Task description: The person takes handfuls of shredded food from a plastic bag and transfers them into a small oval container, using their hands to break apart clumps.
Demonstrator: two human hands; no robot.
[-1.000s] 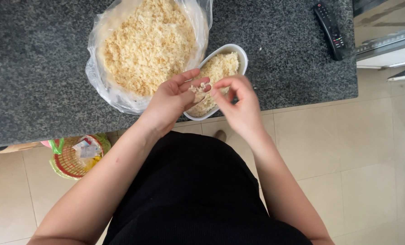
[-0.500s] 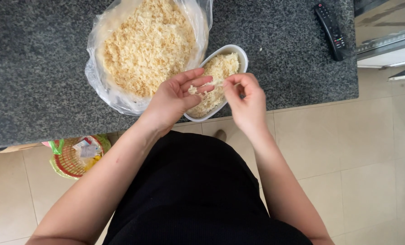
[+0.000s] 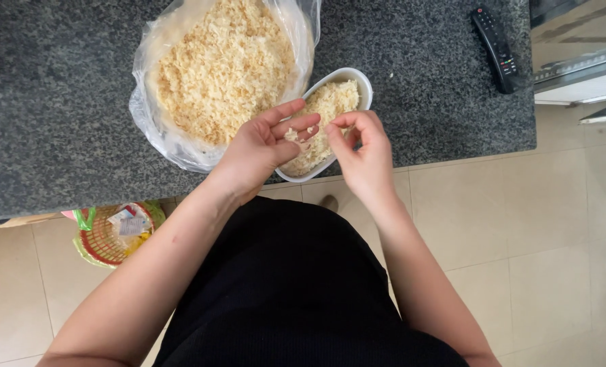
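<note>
left hand cupping crumbs, white dish crumb-filled

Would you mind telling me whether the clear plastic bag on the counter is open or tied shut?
Open. The plastic bag has its mouth spread wide, so the pale crumbly flakes inside lie uncovered.

Dark grey speckled granite bench, clear plastic bag w/ pale yellow-beige shreds at 11 o'clock, white oval dish w/ same pale shreds, black remote w/ coloured buttons at 1 o'clock, cream floor tiles, black ribbed garment, red-green woven basket at 8 o'clock.
</note>
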